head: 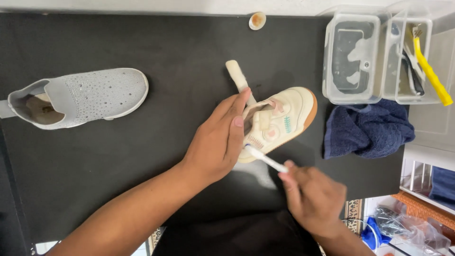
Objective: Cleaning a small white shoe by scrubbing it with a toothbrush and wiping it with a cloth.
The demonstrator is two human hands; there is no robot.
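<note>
A small cream shoe under the brush on a black counter.
Left hand grips the shoe's heel; right hand (blurred) pinches the white brush handle.

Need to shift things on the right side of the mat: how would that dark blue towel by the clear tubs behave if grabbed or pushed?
The dark blue towel lies crumpled in soft folds, so it would probably be floppy and sag when lifted. Pushed, it would likely bunch up rather than slide as one piece. It sits partly over the edge of the black mat beside the clear tubs, so a nudge rightward might drop it.
</note>
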